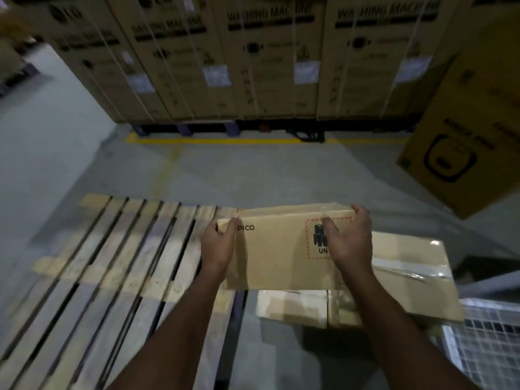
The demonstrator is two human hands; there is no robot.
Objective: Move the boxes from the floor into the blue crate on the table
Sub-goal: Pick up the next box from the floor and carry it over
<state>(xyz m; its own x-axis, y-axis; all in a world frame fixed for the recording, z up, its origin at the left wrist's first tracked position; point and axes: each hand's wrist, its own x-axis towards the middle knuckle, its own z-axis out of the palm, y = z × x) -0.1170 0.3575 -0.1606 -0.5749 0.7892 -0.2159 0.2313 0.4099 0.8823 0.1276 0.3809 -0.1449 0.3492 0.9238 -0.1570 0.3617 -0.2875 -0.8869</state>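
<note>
A brown cardboard box (278, 249) marked PICO, with a red dashed label, is held in front of me between both hands. My left hand (218, 244) grips its left end, fingers curled over the corner. My right hand (350, 240) grips its right end, thumb on the near face and fingers over the top edge. Below and to the right lies a second cardboard box (408, 280) sealed with clear tape. The blue crate and the table are out of view.
A wooden pallet (107, 271) lies on the grey floor to the left. A wall of large washing machine cartons (253, 60) stands ahead behind a yellow floor line. Another big carton (467, 142) stands at the right. A wire mesh cage (489, 342) is at the lower right.
</note>
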